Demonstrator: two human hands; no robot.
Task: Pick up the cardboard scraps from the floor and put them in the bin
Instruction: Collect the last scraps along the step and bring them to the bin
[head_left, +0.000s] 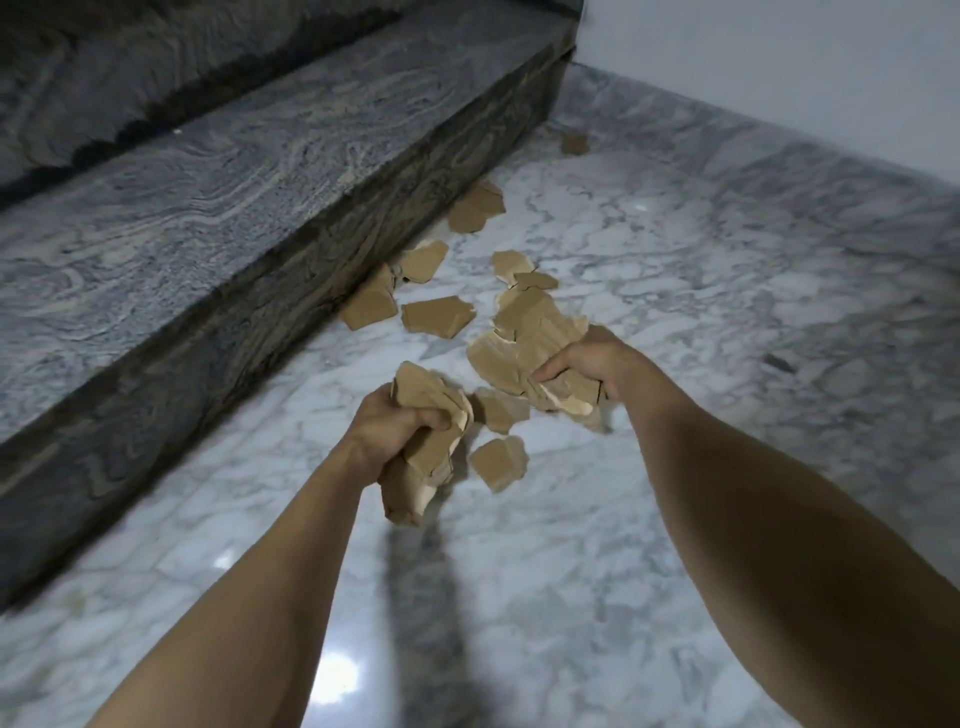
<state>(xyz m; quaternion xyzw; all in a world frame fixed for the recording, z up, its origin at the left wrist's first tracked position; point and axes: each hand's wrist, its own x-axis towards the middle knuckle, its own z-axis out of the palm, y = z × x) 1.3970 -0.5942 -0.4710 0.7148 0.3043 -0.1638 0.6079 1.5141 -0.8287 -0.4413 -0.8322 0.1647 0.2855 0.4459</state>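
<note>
My left hand (387, 434) is closed around a crumpled bundle of brown cardboard scraps (428, 441), held above the floor. My right hand (592, 364) grips a larger stack of cardboard scraps (524, 353) a little farther ahead. Several loose scraps lie on the white marble floor: two just between my hands (500, 462), one flat piece (436, 317), others along the foot of the step (370, 306) and a far one (477, 207). A small piece (574, 143) lies near the corner. No bin is in view.
A dark veined stone step (234, 223) runs along the left, with a second step above it. A white wall (779, 67) closes the far right. The marble floor (701, 291) is glossy, with a small dark speck (779, 362) at right.
</note>
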